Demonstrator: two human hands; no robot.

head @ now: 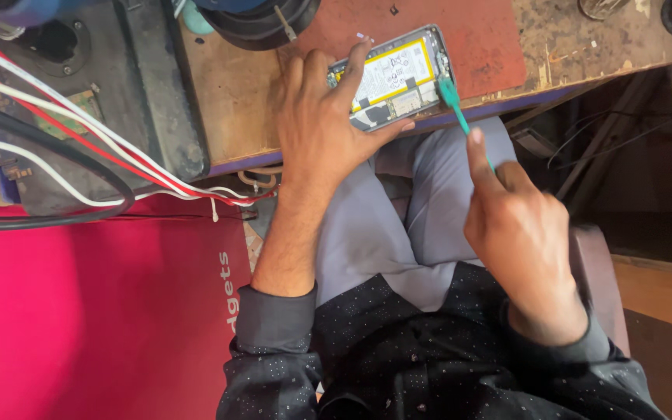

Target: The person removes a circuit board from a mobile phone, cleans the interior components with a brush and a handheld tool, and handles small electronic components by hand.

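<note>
An opened phone [398,75] lies on its face at the near edge of a worn wooden workbench [235,101]. Its back is off, showing a yellow-bordered battery and circuit boards. My left hand [320,124] grips the phone from its left side, fingers over the top edge and thumb under the bottom edge. My right hand [519,233] holds a green brush [454,105] by its handle, index finger along it. The brush head touches the phone's right end.
A red mat [476,39] lies under the phone on the bench. Red, white and black cables [79,140] run across the left over a dark metal unit. A bright pink panel [95,311] fills the lower left. My grey trousers and dark dotted shirt are below.
</note>
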